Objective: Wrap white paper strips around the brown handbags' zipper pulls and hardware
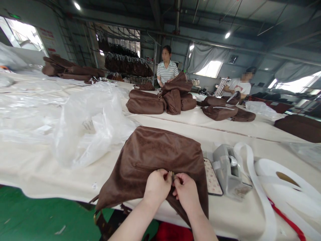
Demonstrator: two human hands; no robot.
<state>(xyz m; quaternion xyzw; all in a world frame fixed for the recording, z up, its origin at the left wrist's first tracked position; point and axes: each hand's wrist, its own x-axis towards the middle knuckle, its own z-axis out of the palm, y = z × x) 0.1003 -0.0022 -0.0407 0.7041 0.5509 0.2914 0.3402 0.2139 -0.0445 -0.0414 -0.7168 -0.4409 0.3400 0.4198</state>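
A brown leather bag (163,147) lies flat on the table in front of me, its lower part hanging over the near edge. A straight pocket slit runs across its face. My left hand (158,184) is closed at the right end of that slit, pinching a small brass-coloured zipper pull (173,174). From the other side my right hand (185,188) is closed in a pinch on the same small piece, fingertips almost touching those of the left. The fingers partly cover the pull. A strap with a metal ring (95,218) dangles at the bag's lower left corner.
Right of the bag lie a patterned phone (212,177), a grey tape dispenser (229,170) and a roll of white strip (283,180). Clear plastic bags (87,124) spread on the left. Brown bags (147,102) are heaped farther back, where two people (167,70) stand.
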